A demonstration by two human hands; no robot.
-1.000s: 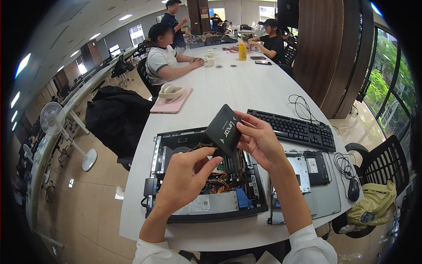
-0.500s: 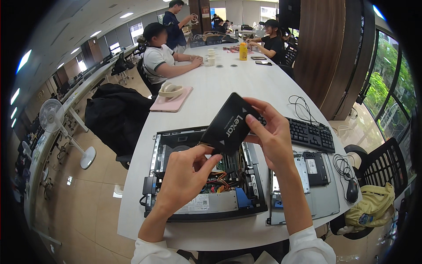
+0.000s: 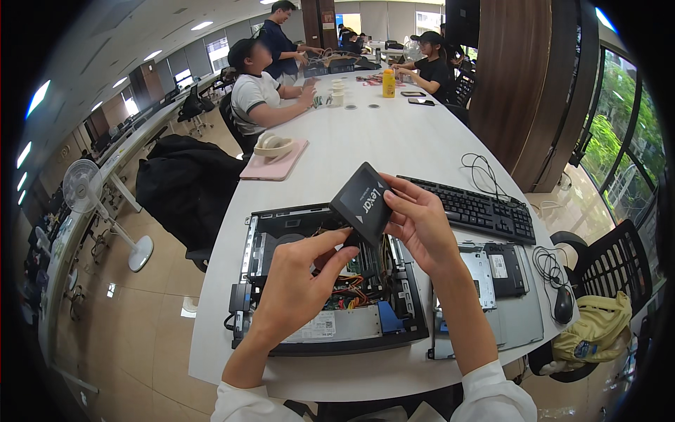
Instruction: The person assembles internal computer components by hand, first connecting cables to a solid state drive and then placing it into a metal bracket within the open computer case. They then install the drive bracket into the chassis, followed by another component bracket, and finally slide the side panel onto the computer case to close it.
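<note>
Black drive (image 3: pixel 360 199) above open computer case (image 3: pixel 351 343), right fingers (image 3: pixel 402 205) gripping its edge, left fingers (image 3: pixel 325 241) pinching its lower corner

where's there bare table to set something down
Bare white table lies beyond the open computer case, between flat pink item and black keyboard; a narrow strip fronts the case. Crowded: right of the case, with metal panel and mouse; over it, with left hand, right hand and black drive.

White lettering (image 3: pixel 370 200) and 2 triangles (image 3: pixel 359 219) mark the black drive (image 3: pixel 357 202).
</note>
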